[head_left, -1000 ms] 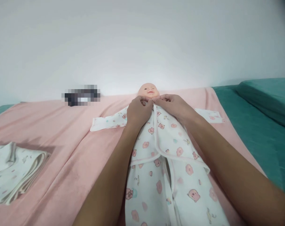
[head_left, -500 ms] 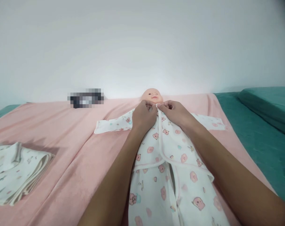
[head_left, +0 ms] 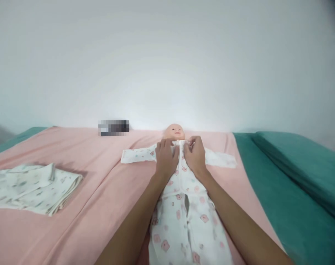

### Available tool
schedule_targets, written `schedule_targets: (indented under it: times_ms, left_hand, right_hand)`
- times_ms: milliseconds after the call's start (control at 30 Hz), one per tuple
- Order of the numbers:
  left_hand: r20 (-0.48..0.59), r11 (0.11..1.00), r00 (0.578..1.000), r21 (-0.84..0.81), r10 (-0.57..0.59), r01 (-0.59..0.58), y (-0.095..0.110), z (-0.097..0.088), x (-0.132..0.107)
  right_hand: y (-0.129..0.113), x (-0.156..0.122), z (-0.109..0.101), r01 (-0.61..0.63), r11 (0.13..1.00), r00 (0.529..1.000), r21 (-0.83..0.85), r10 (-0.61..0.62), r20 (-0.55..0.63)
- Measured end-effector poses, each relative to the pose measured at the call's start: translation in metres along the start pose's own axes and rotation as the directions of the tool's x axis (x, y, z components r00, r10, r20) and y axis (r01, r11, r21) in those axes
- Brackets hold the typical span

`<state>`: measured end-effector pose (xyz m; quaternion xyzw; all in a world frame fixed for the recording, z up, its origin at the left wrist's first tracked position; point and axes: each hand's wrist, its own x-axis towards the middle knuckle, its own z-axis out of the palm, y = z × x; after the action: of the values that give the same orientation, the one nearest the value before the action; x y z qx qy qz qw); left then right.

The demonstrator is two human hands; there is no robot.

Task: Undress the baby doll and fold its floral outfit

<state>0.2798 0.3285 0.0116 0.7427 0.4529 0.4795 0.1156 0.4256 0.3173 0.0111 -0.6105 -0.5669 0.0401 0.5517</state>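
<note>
Near the far edge of the pink blanket, about midway along it, a doll lies on its back in a white romper printed with small pink figures. Both hands rest on its chest just under the chin: the left hand and the right hand each pinch one side of the front opening with thumb and fingers closed on the cloth, the two edges drawn together at the neck. By the look of it the dressing is well along: the sleeves lie spread out to either side and the top of the front meets, while lower down, below the waist, a dark gap shows where the flaps are not yet joined. A folded cloth of like print lies well apart by the blanket's left edge.
</note>
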Motion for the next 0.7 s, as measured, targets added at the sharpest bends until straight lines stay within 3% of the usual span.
schedule_targets:
  times_ms: [33, 100, 167, 233, 333, 433, 500, 567, 700]
  left_hand:
    - [0.010, 1.000, 1.000, 0.009, 0.023, -0.023, 0.007, -0.016, -0.019]
    - [0.142, 0.998, 0.988, -0.037, 0.053, -0.049, 0.020, -0.050, -0.062]
    - [0.276, 0.998, 0.961, -0.065, 0.016, 0.002, 0.030, -0.077, -0.098]
    - [0.322, 0.998, 0.945, -0.019, -0.054, 0.063, 0.040, -0.089, -0.117]
    - [0.314, 0.986, 0.940, 0.140, -0.132, 0.091, 0.054, -0.081, -0.111]
    - [0.325, 0.967, 0.930, 0.233, -0.173, 0.099, 0.065, -0.066, -0.085]
    - [0.276, 0.954, 0.930, 0.244, -0.243, 0.176, 0.061, -0.068, -0.069]
    - [0.172, 0.920, 0.921, 0.250, -0.348, 0.301, 0.046, -0.082, -0.061]
    - [-0.060, 0.816, 0.846, 0.235, -0.530, 0.528, 0.000, -0.137, -0.067]
  right_hand:
    - [-0.005, -0.012, -0.017, 0.030, 1.000, 1.000, -0.002, -0.030, 0.001]
    - [-0.014, -0.042, -0.057, 0.114, 0.994, 0.989, -0.001, -0.113, 0.093]
    - [-0.019, -0.076, -0.093, 0.202, 0.979, 0.914, 0.023, -0.197, 0.354]
    - [-0.023, -0.102, -0.114, 0.190, 0.982, 0.861, -0.005, -0.164, 0.481]
    - [-0.035, -0.113, -0.111, 0.160, 0.976, 0.872, -0.150, -0.069, 0.485]
    - [-0.047, -0.096, -0.092, 0.128, 0.963, 0.893, -0.237, -0.008, 0.449]
    - [-0.046, -0.079, -0.089, 0.069, 0.962, 0.906, -0.263, 0.050, 0.421]
    - [-0.034, -0.066, -0.101, -0.033, 0.959, 0.921, -0.283, 0.139, 0.363]
    - [0.022, -0.068, -0.158, -0.279, 0.904, 0.921, -0.324, 0.347, 0.177]
